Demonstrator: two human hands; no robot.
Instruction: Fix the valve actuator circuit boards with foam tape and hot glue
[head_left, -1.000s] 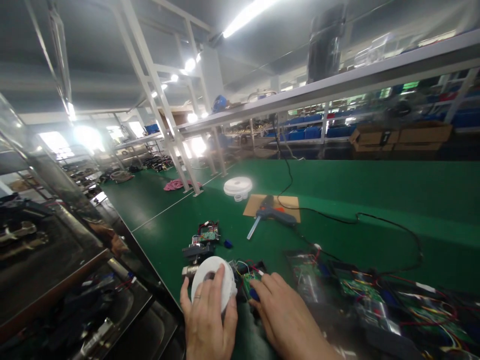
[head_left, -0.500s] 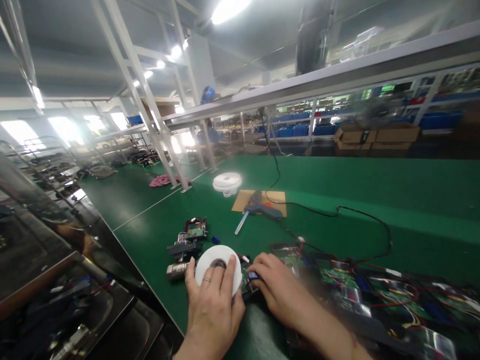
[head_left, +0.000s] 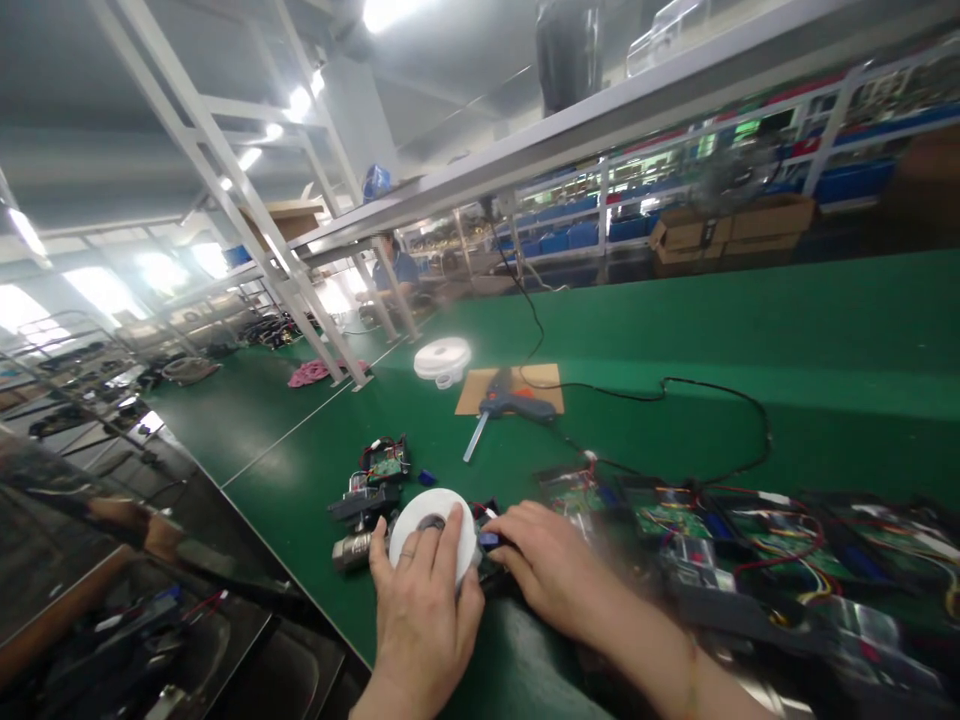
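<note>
My left hand (head_left: pixel 429 610) is closed around a white ring-shaped disc (head_left: pixel 442 505), its fingertips over the dark centre hole and its thumb at the side. Between the thumb and fingers of my right hand (head_left: pixel 551 565) is a small blue part (head_left: pixel 489 539), close to the disc's right edge. Under and behind the disc lies a device with a metal pipe fitting (head_left: pixel 351 552), dark housing and an open box with a green circuit board (head_left: pixel 388 464). Much of that device is hidden by the disc and my left hand. Another small blue piece (head_left: pixel 427 477) rests on the table behind the disc.
A glue gun (head_left: pixel 517 402) lies on cardboard (head_left: pixel 551 376), its black cord (head_left: pixel 720 390) running right. White discs (head_left: pixel 442 355) lie farther back. Several opened devices with wiring (head_left: pixel 780 540) crowd the right. Shelf posts (head_left: pixel 300 300) rise at left; a person (head_left: pixel 394 268) is beyond.
The view has tilted and shifted. My right hand, with the blue part, has come slightly nearer the white disc. My left hand stays on the disc.
</note>
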